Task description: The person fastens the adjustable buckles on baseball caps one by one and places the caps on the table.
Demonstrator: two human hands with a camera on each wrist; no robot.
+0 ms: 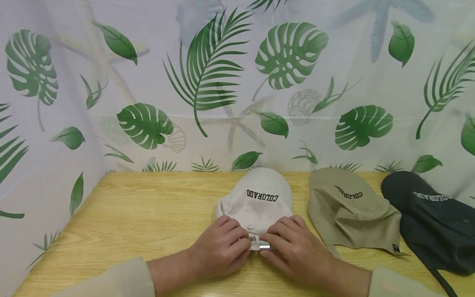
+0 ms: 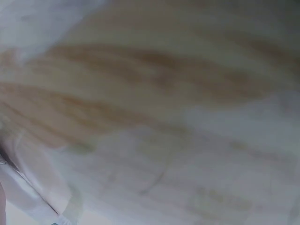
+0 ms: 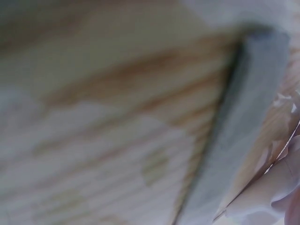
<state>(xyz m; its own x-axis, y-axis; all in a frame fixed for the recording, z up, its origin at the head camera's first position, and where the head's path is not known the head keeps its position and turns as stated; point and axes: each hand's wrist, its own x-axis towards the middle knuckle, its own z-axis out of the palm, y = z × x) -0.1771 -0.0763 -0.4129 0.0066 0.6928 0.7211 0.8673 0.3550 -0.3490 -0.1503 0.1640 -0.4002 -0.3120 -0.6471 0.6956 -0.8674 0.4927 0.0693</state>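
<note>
A white cap (image 1: 256,206) with dark COLORADO lettering lies on the table in front of me, the lettering upside down in the head view. At its near edge, my left hand (image 1: 224,245) pinches the left part of the cap's back strap (image 1: 254,244) between thumb and curled fingers. My right hand (image 1: 293,247) pinches the other side of the strap, beside a shiny metal buckle (image 1: 264,245). Both wrist views are badly blurred, and the fingers hide much of the strap.
To the right lies a khaki cap (image 1: 349,210) with the same lettering. Beyond it a dark cap (image 1: 441,222) has its strap trailing toward the near edge. Leaf-printed cloth (image 1: 215,144) rises behind the wooden table (image 1: 148,206) and along its left side.
</note>
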